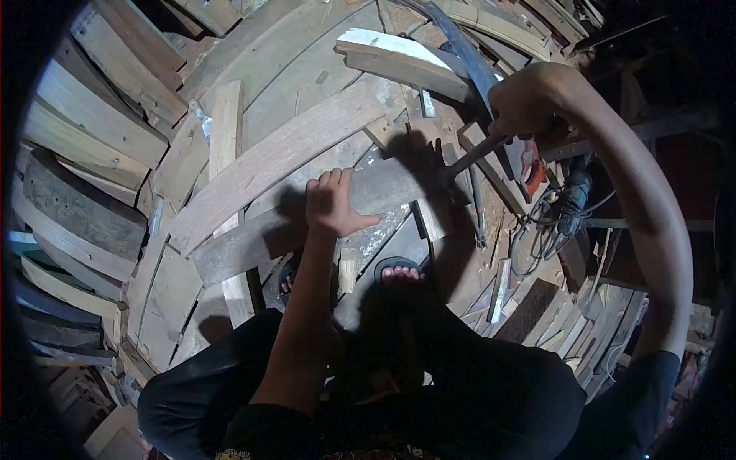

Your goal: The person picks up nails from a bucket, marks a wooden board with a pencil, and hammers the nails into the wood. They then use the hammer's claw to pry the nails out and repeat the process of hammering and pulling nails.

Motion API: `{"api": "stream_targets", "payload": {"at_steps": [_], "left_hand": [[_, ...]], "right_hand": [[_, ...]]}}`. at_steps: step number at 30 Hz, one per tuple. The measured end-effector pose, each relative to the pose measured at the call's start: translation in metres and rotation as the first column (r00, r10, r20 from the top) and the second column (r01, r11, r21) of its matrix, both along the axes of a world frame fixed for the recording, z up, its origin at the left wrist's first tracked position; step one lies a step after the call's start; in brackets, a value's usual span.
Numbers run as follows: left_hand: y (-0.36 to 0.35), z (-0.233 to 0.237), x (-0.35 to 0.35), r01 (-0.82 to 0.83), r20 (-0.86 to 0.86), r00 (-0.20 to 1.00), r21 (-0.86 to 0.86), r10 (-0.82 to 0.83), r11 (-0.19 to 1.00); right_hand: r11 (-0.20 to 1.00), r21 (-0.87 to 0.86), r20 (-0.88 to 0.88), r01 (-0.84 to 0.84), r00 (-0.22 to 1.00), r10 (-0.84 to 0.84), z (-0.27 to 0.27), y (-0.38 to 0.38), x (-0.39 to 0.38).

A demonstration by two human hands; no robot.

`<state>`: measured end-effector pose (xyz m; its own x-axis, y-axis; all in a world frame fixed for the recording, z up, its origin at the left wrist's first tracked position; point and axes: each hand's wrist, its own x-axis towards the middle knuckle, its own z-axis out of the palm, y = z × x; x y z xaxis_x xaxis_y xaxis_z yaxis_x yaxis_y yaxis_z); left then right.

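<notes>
My left hand (pixel 331 205) bears down on a grey wooden plank (pixel 238 247), its fingers bent over the far edge and its thumb stretched along the face. In my right hand (pixel 529 100) is the handle of a hammer (pixel 477 156), raised at the right. The hammer's dark head is over the plank's right end, partly lost in shadow. A paler, curved board (pixel 284 146) lies just beyond the plank. Close to my right hand is a handsaw with a blue blade (pixel 469 63) and an orange handle (pixel 534 170).
My sandalled foot (pixel 402 272) is close below the plank. Curved timbers (pixel 84 192) line the left side. A thick offcut (pixel 406 65) sits at the far side, and a power tool with a tangled cord (pixel 571 203) lies right. Wood scraps (pixel 567 322) cover the lower right.
</notes>
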<state>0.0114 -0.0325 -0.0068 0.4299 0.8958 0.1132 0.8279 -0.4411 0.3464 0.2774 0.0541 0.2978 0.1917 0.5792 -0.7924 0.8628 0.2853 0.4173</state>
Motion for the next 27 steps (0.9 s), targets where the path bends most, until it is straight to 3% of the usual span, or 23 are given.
{"api": "stream_targets", "payload": {"at_steps": [5,7,9,11,13,14,16,18,22,27], "left_hand": [[0.002,0.0,0.001,0.007,0.016,1.0,-0.063,-0.006,0.998],[0.001,-0.001,-0.001,-0.001,0.043,0.999,-0.049,0.003,0.999],[0.0,-0.003,-0.001,-0.019,0.011,1.0,-0.024,0.019,1.0],[0.0,-0.002,0.002,-0.019,-0.008,1.0,-0.016,0.019,1.0],[0.001,-0.003,0.004,0.012,0.005,1.0,0.073,-0.012,0.997],[0.003,-0.006,0.003,0.028,0.007,1.0,0.099,-0.028,0.995],[0.004,-0.014,0.002,0.055,-0.034,0.998,0.185,-0.05,0.981],[0.009,-0.017,0.001,0.036,-0.046,0.998,0.077,-0.033,0.996],[0.007,-0.02,0.0,0.012,-0.09,0.996,-0.04,-0.016,0.999],[0.001,-0.007,0.002,0.003,-0.114,0.994,-0.001,-0.003,1.0]], "right_hand": [[0.987,0.083,-0.113,0.138,0.985,-0.128,0.002,-0.041,0.015],[0.973,0.22,-0.31,0.066,0.951,0.005,-0.025,-0.071,0.055],[0.944,0.223,-0.358,0.244,0.921,-0.153,-0.032,-0.098,0.06],[0.9,0.395,-0.467,0.186,0.884,0.022,-0.05,-0.134,0.077],[0.857,0.479,-0.501,0.188,0.861,0.091,-0.062,-0.161,0.083],[0.764,0.625,-0.52,0.16,0.815,0.255,-0.079,-0.176,0.094],[0.803,0.571,-0.433,0.168,0.893,0.121,-0.07,-0.181,0.074],[0.812,0.551,-0.38,0.193,0.924,0.038,-0.067,-0.18,0.059],[0.764,0.631,-0.362,0.134,0.922,0.137,-0.069,-0.2,0.045],[0.723,0.66,-0.357,0.203,0.932,0.064,-0.092,-0.241,0.037]]}}
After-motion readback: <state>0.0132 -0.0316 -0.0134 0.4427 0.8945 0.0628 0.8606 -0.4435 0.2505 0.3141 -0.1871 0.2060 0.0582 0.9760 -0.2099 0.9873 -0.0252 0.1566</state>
